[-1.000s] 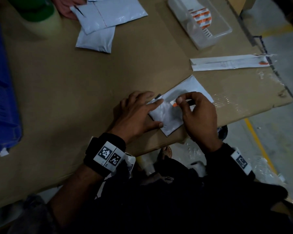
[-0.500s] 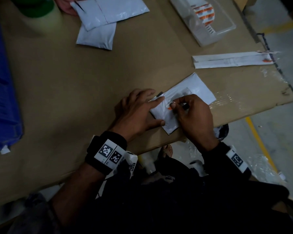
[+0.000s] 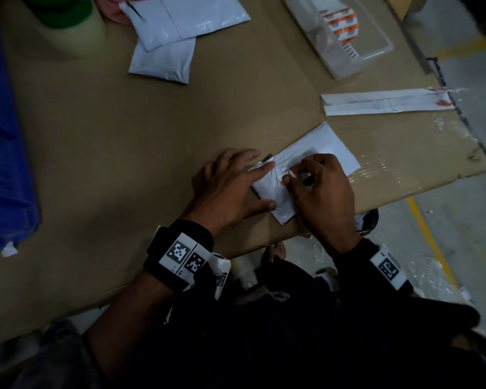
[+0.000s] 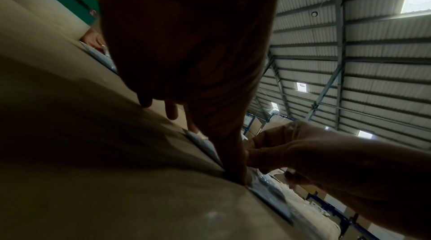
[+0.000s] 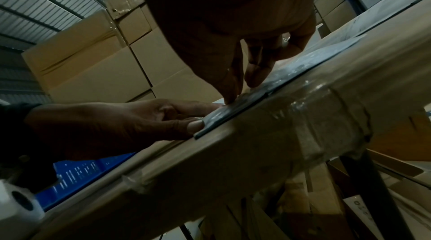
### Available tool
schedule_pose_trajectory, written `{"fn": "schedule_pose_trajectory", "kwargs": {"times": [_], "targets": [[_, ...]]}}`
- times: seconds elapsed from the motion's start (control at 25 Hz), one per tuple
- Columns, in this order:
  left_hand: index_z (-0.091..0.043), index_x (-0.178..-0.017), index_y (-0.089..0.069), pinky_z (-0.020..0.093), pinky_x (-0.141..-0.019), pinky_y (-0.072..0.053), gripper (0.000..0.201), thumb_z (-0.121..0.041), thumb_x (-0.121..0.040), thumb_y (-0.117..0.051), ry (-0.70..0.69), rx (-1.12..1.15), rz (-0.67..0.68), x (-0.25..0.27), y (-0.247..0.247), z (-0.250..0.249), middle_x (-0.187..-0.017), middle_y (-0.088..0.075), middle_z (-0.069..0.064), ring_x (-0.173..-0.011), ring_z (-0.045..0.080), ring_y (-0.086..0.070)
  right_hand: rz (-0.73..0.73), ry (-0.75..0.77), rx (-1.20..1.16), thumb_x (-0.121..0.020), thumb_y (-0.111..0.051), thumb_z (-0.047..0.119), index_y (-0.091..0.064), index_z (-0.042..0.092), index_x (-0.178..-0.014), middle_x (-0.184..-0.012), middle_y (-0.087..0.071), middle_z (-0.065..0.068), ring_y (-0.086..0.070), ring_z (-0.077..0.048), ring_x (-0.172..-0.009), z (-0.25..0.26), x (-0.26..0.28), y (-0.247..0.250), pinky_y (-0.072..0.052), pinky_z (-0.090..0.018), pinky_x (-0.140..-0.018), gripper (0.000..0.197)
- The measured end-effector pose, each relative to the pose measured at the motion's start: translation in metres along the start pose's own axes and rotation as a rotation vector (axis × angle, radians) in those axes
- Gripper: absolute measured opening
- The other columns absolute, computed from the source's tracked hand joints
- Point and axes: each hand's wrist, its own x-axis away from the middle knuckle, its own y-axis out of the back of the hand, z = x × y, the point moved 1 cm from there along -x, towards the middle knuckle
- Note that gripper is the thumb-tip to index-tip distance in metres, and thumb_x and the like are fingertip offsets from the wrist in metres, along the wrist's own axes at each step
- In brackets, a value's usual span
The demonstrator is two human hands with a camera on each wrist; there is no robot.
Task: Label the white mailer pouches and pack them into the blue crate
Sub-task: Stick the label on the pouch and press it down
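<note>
Left hand [image 3: 230, 189] flat, fingers straight, pressing the white mailer pouch [image 3: 331, 151] at the table [image 3: 124, 153] near edge. Right hand [image 3: 323, 192] pinches a small label [image 3: 285, 176] on it. Pouch corner overhangs the edge. Blue crate [image 3: 3, 164] far left of the hands, bare cardboard between.

A mailer pouch [image 3: 267, 189] lies at the near edge of the tabletop [image 3: 124, 141], with the left hand [image 3: 230, 189] flat on its left end and the right hand [image 3: 320, 192] on its middle, fingertips [image 3: 288, 179] meeting over a small label [image 3: 284, 176]. Behind it and to the right lies a long strip [image 3: 385, 101], and farther back a tray [image 3: 357, 46]. At the far middle two more pouches [image 3: 166, 49] overlap under another person's hand [image 3: 112, 9], and the crate [image 3: 3, 153] sits at the left edge.
</note>
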Motion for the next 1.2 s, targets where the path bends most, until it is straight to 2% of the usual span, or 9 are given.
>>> {"fn": "schedule_pose_trajectory", "kwargs": {"times": [0.08, 0.24, 0.4, 0.56, 0.72, 0.88, 0.96, 1.04, 1.2], "targets": [[-0.051, -0.148, -0.040, 0.044, -0.112, -0.017, 0.078, -0.071, -0.078, -0.068, 0.000, 0.003, -0.001, 0.001, -0.001, 0.001, -0.161, -0.022, -0.019, -0.149, 0.017, -0.010, 0.001, -0.007, -0.011, -0.086, -0.079, 0.043, -0.071, 0.026, -0.109, -0.115, -0.063, 0.005, -0.065, -0.012, -0.087, -0.001, -0.001, 0.004, -0.053, -0.035, -0.079, 0.030], [-0.052, -0.148, -0.040, 0.045, -0.114, -0.017, 0.078, -0.072, -0.078, -0.067, -0.002, -0.003, 0.000, 0.001, -0.001, 0.001, -0.161, -0.022, -0.020, -0.149, 0.014, -0.009, 0.056, -0.019, -0.046, -0.083, -0.078, 0.050, -0.073, 0.030, -0.083, -0.095, -0.065, 0.010, -0.063, -0.006, -0.081, -0.009, -0.012, 0.009, -0.050, -0.030, -0.072, 0.020], [-0.052, -0.148, -0.041, 0.040, -0.112, -0.014, 0.077, -0.070, -0.078, -0.068, 0.010, 0.006, 0.005, 0.001, 0.000, 0.000, -0.161, -0.022, -0.020, -0.148, 0.015, -0.010, 0.096, 0.025, -0.045, -0.093, -0.071, 0.042, -0.076, 0.027, -0.086, -0.104, -0.066, 0.005, -0.063, -0.009, -0.093, -0.015, -0.020, 0.011, -0.046, -0.027, -0.075, 0.018], [-0.053, -0.148, -0.041, 0.039, -0.112, -0.012, 0.077, -0.071, -0.078, -0.068, 0.010, 0.011, -0.004, 0.001, -0.001, 0.001, -0.161, -0.022, -0.021, -0.147, 0.013, -0.009, 0.102, 0.080, -0.024, -0.098, -0.066, 0.030, -0.070, 0.016, -0.093, -0.111, -0.062, -0.004, -0.062, -0.019, -0.096, -0.019, -0.019, 0.008, -0.049, -0.037, -0.079, 0.015], [-0.054, -0.148, -0.039, 0.037, -0.112, -0.011, 0.078, -0.071, -0.078, -0.069, 0.028, 0.000, -0.002, 0.000, 0.000, 0.000, -0.161, -0.021, -0.021, -0.148, 0.013, -0.009, 0.116, 0.084, -0.037, -0.099, -0.064, 0.025, -0.069, 0.014, -0.095, -0.113, -0.061, -0.004, -0.059, -0.016, -0.097, -0.022, -0.021, 0.007, -0.050, -0.039, -0.082, 0.013], [-0.053, -0.147, -0.041, 0.039, -0.113, -0.012, 0.078, -0.071, -0.077, -0.069, 0.028, 0.003, -0.007, 0.002, -0.001, 0.000, -0.160, -0.023, -0.021, -0.148, 0.013, -0.010, 0.129, 0.107, -0.001, -0.102, -0.059, 0.030, -0.070, 0.014, -0.099, -0.117, -0.060, -0.003, -0.059, -0.015, -0.098, -0.021, -0.019, 0.009, -0.049, -0.038, -0.082, 0.020], [-0.052, -0.148, -0.041, 0.040, -0.113, -0.012, 0.078, -0.070, -0.077, -0.069, 0.031, 0.001, -0.005, 0.002, -0.001, -0.001, -0.161, -0.023, -0.020, -0.149, 0.015, -0.010, 0.145, 0.129, 0.027, -0.103, -0.056, 0.040, -0.071, 0.016, -0.102, -0.117, -0.062, -0.003, -0.061, -0.019, -0.098, -0.020, -0.016, 0.011, -0.051, -0.040, -0.081, 0.028], [-0.052, -0.148, -0.040, 0.041, -0.113, -0.013, 0.078, -0.070, -0.078, -0.069, 0.039, -0.010, 0.001, 0.002, 0.000, -0.002, -0.161, -0.023, -0.019, -0.149, 0.016, -0.011, 0.136, 0.126, 0.016, -0.098, -0.063, 0.050, -0.072, 0.020, -0.100, -0.115, -0.062, 0.000, -0.065, -0.018, -0.091, -0.019, -0.013, 0.011, -0.052, -0.038, -0.077, 0.031], [-0.052, -0.149, -0.040, 0.042, -0.115, -0.013, 0.078, -0.070, -0.078, -0.069, 0.043, -0.010, 0.009, 0.003, 0.002, -0.004, -0.162, -0.022, -0.020, -0.149, 0.015, -0.009, 0.076, 0.160, 0.038, -0.094, -0.070, 0.037, -0.073, 0.019, -0.100, -0.111, -0.065, 0.000, -0.067, -0.020, -0.087, -0.019, -0.011, 0.008, -0.055, -0.043, -0.075, 0.019]]}}
